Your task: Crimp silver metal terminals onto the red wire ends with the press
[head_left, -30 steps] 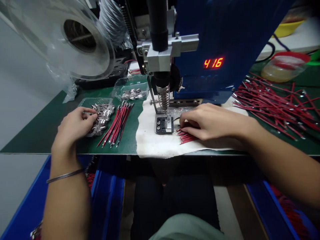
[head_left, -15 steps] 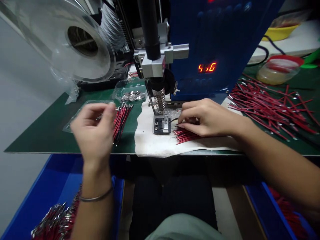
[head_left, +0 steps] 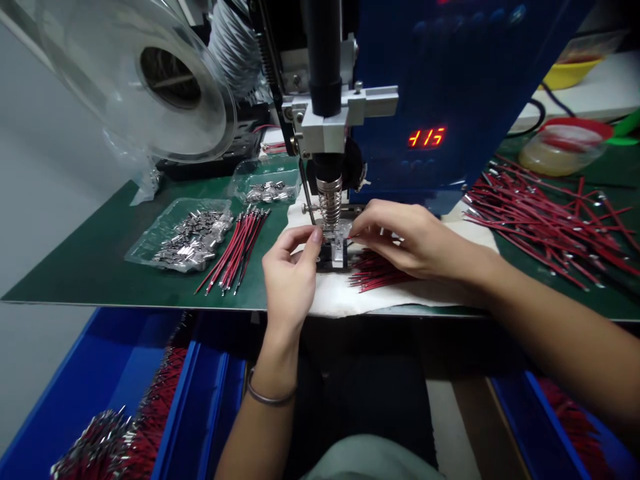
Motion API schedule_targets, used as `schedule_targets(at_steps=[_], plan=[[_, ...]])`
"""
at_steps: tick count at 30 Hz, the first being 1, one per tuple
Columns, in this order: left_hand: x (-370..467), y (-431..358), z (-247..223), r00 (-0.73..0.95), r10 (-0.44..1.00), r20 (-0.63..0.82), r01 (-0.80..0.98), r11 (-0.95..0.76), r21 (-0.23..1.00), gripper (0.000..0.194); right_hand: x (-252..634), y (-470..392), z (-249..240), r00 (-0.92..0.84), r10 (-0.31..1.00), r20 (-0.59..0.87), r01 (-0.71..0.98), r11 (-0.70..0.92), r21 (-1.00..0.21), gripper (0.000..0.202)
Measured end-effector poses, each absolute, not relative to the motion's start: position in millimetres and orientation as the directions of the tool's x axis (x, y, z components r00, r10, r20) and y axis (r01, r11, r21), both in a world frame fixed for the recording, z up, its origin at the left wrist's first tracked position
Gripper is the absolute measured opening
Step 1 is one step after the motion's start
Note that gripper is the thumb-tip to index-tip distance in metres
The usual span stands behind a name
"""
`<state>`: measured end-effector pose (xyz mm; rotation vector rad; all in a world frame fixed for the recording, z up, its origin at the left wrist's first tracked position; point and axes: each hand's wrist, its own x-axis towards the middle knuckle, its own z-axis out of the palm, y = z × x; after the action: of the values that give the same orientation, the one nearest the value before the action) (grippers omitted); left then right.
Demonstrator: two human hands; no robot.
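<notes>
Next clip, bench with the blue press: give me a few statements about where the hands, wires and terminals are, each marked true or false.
1. Both hands meet at the fixture under the press head. True.
2. The left hand rests in the tray of terminals. False: it is at the fixture, apart from the tray.
3. A small bundle of red wires lies on the white cloth under the right hand. True.
4. The big pile of wires lies left of the press. False: it is on the right.
5. The left wrist wears a bangle. True.
</notes>
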<state>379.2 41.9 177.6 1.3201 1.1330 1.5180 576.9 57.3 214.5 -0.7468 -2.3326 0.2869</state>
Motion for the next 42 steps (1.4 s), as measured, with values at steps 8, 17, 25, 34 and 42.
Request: schedule_targets(at_steps=[8, 17, 25, 34, 42], plan=[[379, 40, 179, -0.147, 0.954, 0.263, 0.013, -0.264, 0.964, 0.019, 574, 58, 212, -0.617, 0.613, 0.493, 0.491, 0.790, -0.367, 0.015], [381, 38, 183, -0.143, 0.948, 0.285, 0.085, -0.275, 0.958, 0.015, 567, 57, 210, -0.499, 0.665, 0.556, 0.587, 0.731, -0.347, 0.015], [383, 38, 184, -0.161, 0.950, 0.266, 0.096, -0.254, 0.963, 0.016, 565, 56, 209, -0.524, 0.689, 0.501, 0.609, 0.714, -0.346, 0.019], [383, 39, 182, -0.201, 0.954, 0.223, 0.013, -0.225, 0.974, 0.022, 562, 54, 207, -0.478, 0.690, 0.544, 0.601, 0.708, -0.370, 0.017], [384, 39, 183, -0.202, 0.952, 0.229, 0.007, -0.232, 0.973, 0.019, 559, 52, 208, -0.444, 0.699, 0.561, 0.621, 0.691, -0.369, 0.016]])
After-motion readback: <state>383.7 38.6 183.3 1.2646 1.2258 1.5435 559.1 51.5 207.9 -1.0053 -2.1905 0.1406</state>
